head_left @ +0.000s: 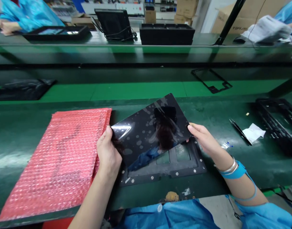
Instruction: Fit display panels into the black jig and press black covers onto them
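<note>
A glossy black panel [146, 130], with bubbles and reflections across its face, is held tilted over the bench. My left hand [108, 151] grips its left edge, thumb on top. The fingers of my right hand [200, 135] pinch its right corner. Beneath the panel lies a dark frame [163, 170] with round silver dots along its border and rectangular openings; the panel hides its upper left part. To the left, red bubble-wrap bags [57, 162] lie stacked near my left forearm.
Tweezers [240, 132] and a white tissue [254, 133] lie right. Black frames [280, 121] stand at the right edge. A thin black frame [211, 80] and a black bag [24, 89] lie further back. Behind are a monitor [113, 24], a black box [166, 34] and a person's hands [6, 27].
</note>
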Available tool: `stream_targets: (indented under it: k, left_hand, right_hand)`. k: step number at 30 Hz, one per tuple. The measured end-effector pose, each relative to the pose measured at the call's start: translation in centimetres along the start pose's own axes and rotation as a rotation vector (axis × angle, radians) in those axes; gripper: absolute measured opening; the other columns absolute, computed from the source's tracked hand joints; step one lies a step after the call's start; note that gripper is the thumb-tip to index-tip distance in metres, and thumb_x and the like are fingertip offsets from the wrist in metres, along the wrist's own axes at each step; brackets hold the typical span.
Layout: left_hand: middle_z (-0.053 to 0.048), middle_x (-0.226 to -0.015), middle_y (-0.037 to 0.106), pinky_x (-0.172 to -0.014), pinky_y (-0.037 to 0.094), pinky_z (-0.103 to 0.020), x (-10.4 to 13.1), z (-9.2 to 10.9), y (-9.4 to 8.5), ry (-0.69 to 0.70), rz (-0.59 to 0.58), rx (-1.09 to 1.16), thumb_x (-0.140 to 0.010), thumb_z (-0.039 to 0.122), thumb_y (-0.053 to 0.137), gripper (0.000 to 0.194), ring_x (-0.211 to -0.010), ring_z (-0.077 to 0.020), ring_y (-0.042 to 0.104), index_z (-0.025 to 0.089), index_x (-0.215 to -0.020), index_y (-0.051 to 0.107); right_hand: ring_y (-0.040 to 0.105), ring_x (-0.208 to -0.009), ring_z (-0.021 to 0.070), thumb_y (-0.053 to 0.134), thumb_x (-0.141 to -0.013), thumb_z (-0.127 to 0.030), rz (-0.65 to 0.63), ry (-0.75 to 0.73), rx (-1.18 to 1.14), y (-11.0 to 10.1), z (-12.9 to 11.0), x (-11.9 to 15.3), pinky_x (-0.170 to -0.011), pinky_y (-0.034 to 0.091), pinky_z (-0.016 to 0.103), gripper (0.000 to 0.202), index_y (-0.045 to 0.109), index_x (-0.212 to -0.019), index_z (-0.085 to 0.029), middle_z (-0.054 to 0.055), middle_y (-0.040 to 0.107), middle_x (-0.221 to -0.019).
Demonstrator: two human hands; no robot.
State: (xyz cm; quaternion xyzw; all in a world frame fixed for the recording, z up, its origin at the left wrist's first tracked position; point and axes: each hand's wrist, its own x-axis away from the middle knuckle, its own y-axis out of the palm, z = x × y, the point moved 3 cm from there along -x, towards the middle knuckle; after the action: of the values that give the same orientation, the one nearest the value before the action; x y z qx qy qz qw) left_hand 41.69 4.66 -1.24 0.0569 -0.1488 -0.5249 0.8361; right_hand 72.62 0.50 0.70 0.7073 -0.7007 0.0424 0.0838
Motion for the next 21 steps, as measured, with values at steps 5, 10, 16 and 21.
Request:
stream_targets:
  k: [5, 10, 16, 21]
  left_hand:
    - [0.004, -0.062, 0.064, -0.064, 0.056, -0.025, 0.2, -0.2, 0.0, -0.111, 0.057, 0.074, -0.077, 0.045, 0.078, 0.029, -0.065, -0.0157, 0.067, 0.020, -0.076, 0.064]
    - [0.001, -0.069, 0.071, -0.068, 0.057, -0.026, 0.2, -0.3, 1.1, -0.050, 0.041, 0.146, -0.063, 0.042, 0.088, 0.032, -0.073, -0.0189, 0.071, 0.019, -0.072, 0.067]
    - [-0.001, -0.069, 0.071, -0.060, 0.053, -0.025, 1.3, -0.1, 2.4, -0.135, -0.252, 0.100, -0.062, 0.052, 0.088, 0.043, -0.064, -0.0169, 0.068, 0.017, -0.078, 0.069]
    - [-0.004, -0.072, 0.072, -0.064, 0.055, -0.028, 3.0, -0.7, 3.1, -0.287, -0.609, -0.046, -0.062, 0.035, 0.092, 0.037, -0.064, -0.0212, 0.072, 0.014, -0.083, 0.070]
  right_hand:
    - [0.062, -0.054, 0.0163, 0.072, -0.073, -0.071, -0.036, -0.035, -0.023, 1.0, 0.1, 0.4, -0.054, 0.048, 0.028, 0.051, 0.065, -0.068, -0.021, 0.003, 0.066, -0.059]
    - [0.064, -0.050, 0.0186, 0.077, -0.067, -0.071, 0.087, -0.009, -0.037, 0.7, 1.2, 0.7, -0.048, 0.047, 0.028, 0.052, 0.063, -0.068, -0.021, 0.003, 0.065, -0.056]
    - [0.065, -0.051, 0.0184, 0.081, -0.066, -0.065, 0.227, -0.062, -0.070, -1.3, 1.6, 0.0, -0.045, 0.047, 0.028, 0.046, 0.066, -0.069, -0.021, 0.004, 0.067, -0.060]
    - [0.067, -0.055, 0.0198, 0.079, -0.068, -0.064, 0.303, -0.080, -0.062, -3.1, 2.4, -1.1, -0.046, 0.048, 0.029, 0.045, 0.066, -0.072, -0.021, 0.005, 0.068, -0.063]
